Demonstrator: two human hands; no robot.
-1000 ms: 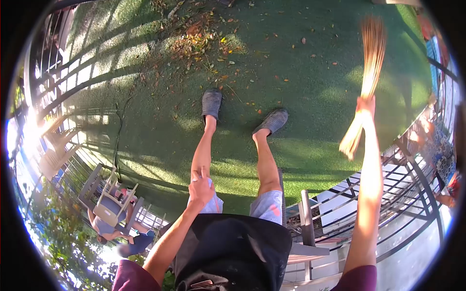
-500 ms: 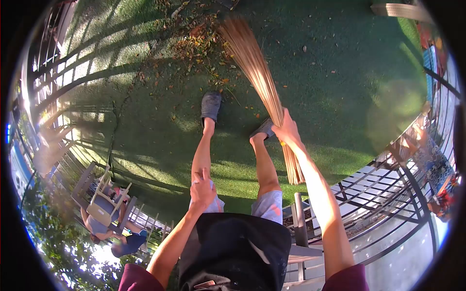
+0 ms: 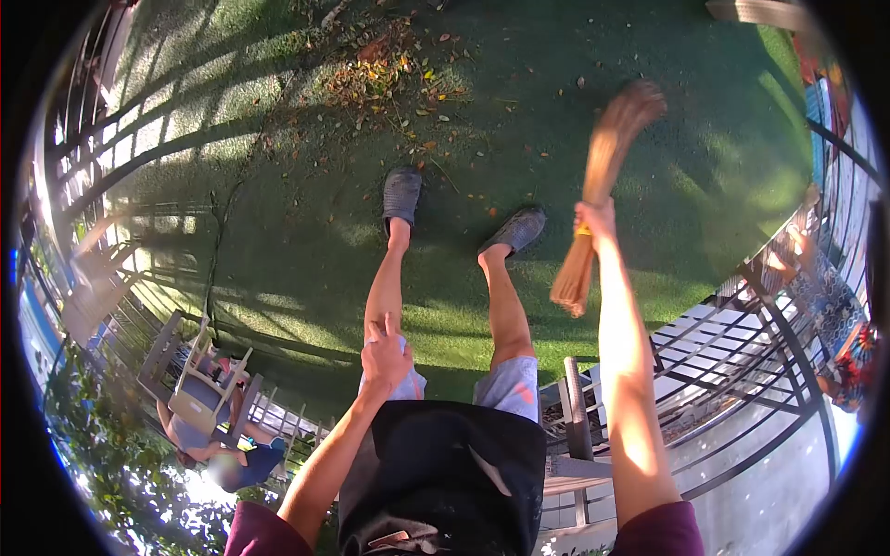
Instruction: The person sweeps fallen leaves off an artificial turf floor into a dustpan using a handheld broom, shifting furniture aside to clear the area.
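A broom made of a bundle of thin sticks [image 3: 609, 153] is off the ground to my right, blurred at its bristle end. My right hand [image 3: 596, 220] wraps round its bundle near a yellow band, with the butt end pointing back toward me. On my left knee rests my left hand [image 3: 385, 361], holding nothing, its fingers partly stretched over the leg. Dry leaves [image 3: 380, 79] lie in a loose pile on the green turf [image 3: 306, 232], ahead of my left shoe [image 3: 401, 193]. The broom's tips are well to the right of that pile.
A railing [image 3: 732, 361] runs along the right side. At the lower left are a chair [image 3: 199, 389] and a seated person [image 3: 246, 463]. Another person [image 3: 825, 315] is beyond the railing at right. A curved beige edge [image 3: 765, 18] shows at top right.
My right hand has swung the broom from the leaf pile out to the right, and its tips now bend right. Some leaves have shifted. My left hand stays on the knee.
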